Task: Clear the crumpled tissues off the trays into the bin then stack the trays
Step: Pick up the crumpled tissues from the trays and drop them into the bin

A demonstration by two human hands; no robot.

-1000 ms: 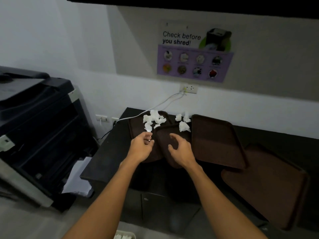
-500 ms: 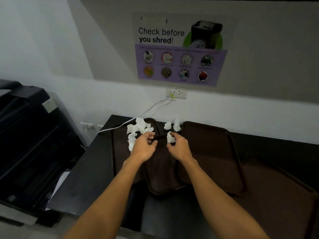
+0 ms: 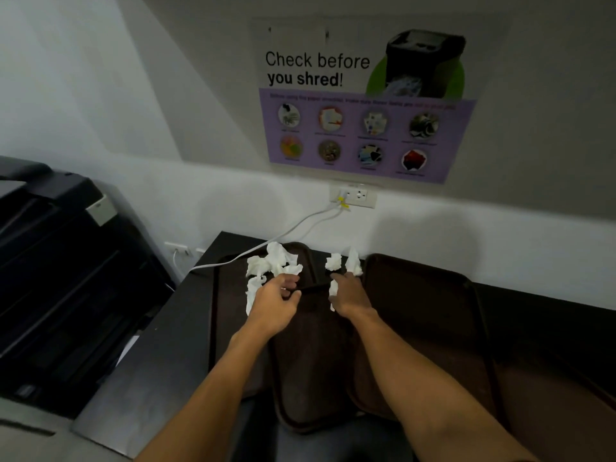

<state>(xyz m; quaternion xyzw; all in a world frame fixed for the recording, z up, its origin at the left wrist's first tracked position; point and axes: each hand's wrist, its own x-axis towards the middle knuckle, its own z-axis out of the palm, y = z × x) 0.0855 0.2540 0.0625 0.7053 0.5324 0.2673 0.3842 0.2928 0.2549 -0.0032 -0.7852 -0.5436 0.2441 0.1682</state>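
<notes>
Crumpled tissues: white heap on the far end of the left tray, with one strip trailing nearer. Two more wads sit at the far rim of the middle tray.
Right hand: fingers curled round one tissue.
Left hand: fingers and thumb pinching the middle tray's far rim.
Right tray: just beside the middle tray, edges overlapping.
Black tabletop: beneath all the trays.
Copier: to the left.
On the wall behind: shredder poster, wall socket, white cable.

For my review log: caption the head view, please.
Left hand and right hand at crumpled tissues on overlapping brown trays.
</notes>
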